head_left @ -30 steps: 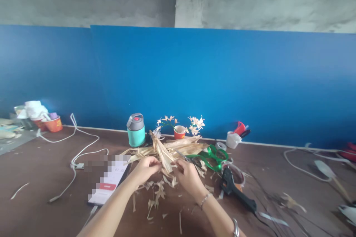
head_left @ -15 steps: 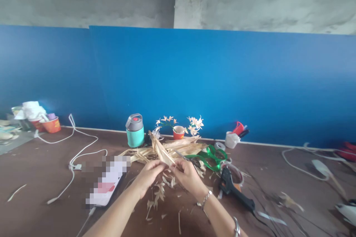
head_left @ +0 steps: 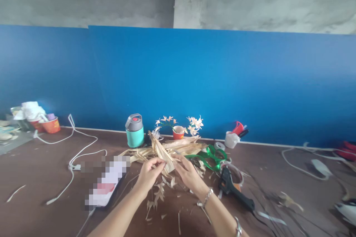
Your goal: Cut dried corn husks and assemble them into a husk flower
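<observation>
A pale dried corn husk [head_left: 162, 152] slants between my two hands, its narrow tip pointing up and away to the left. My left hand [head_left: 149, 174] pinches its lower left edge between thumb and forefinger. At the lower right edge, my right hand [head_left: 191, 174] holds the husk with its fingers fairly straight; its thumb is partly hidden. More dried husks [head_left: 189, 143] lie in a heap just behind. Below the hands, small cut husk pieces [head_left: 160, 192] are scattered on the brown table [head_left: 133, 222].
A black glue gun [head_left: 236, 190], green ribbon [head_left: 213, 157] and tape roll [head_left: 219, 146] lie to the right. Behind stand a teal flask [head_left: 135, 137], a red paper cup [head_left: 178, 133] beside pale flowers [head_left: 196, 123], and a white cup [head_left: 231, 140]. A phone [head_left: 108, 185] and white cables [head_left: 83, 152] are left.
My right hand's fingers have straightened and shifted slightly up along the husk's edge. The left hand keeps its pinch, moved very little. The husk's lower end is more spread.
</observation>
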Available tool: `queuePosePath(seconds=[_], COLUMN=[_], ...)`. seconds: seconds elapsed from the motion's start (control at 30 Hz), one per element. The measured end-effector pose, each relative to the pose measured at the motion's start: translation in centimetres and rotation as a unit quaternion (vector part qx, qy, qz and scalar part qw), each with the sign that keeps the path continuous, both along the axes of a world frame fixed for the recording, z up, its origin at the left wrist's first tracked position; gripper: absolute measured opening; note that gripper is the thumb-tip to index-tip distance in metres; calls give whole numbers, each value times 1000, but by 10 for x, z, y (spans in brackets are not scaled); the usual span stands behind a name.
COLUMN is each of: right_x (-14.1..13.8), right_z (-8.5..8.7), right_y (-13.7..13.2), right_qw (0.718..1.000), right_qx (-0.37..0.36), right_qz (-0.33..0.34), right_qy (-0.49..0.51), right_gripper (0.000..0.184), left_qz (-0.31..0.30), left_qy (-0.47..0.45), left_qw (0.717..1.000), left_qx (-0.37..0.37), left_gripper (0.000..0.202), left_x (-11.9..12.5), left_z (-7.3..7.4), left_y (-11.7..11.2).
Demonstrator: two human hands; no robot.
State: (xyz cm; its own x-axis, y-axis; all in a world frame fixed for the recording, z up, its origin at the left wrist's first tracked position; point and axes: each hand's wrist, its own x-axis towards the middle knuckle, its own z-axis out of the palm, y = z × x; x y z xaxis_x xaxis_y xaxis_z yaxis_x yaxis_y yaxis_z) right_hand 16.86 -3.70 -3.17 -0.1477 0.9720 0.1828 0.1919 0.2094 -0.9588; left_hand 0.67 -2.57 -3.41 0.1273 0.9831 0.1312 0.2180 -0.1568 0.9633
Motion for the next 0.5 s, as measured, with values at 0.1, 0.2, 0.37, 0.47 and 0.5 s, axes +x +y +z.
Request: queuePosePath(seconds=[0.1,0.2,0.37,0.47,0.5], right_x=[-4,-7,-11,-13,-13], right_z=[4,1,-10,-11,-11], right_y=[-4,-4,-1,-6,-8], right_qw=[997,993,999,991,984], right_qx=[-44,-76,3,87,101], right_qz=[59,80,51,39,28], right_qy=[21,32,1,-91,-142], right_gripper=[34,34,34,37,40], left_qz=[19,23,64,88,100], left_qy=[-68,-109,-129,-136,-136], left_qw=[997,992,987,984,983], left_qx=[-42,-63,-70,-76,-76], left_gripper=[24,24,20,18,19], left_x=[3,5,9,13,14], left_z=[-2,-5,-10,-12,-11], left_y=[-3,-5,-7,-9,-10])
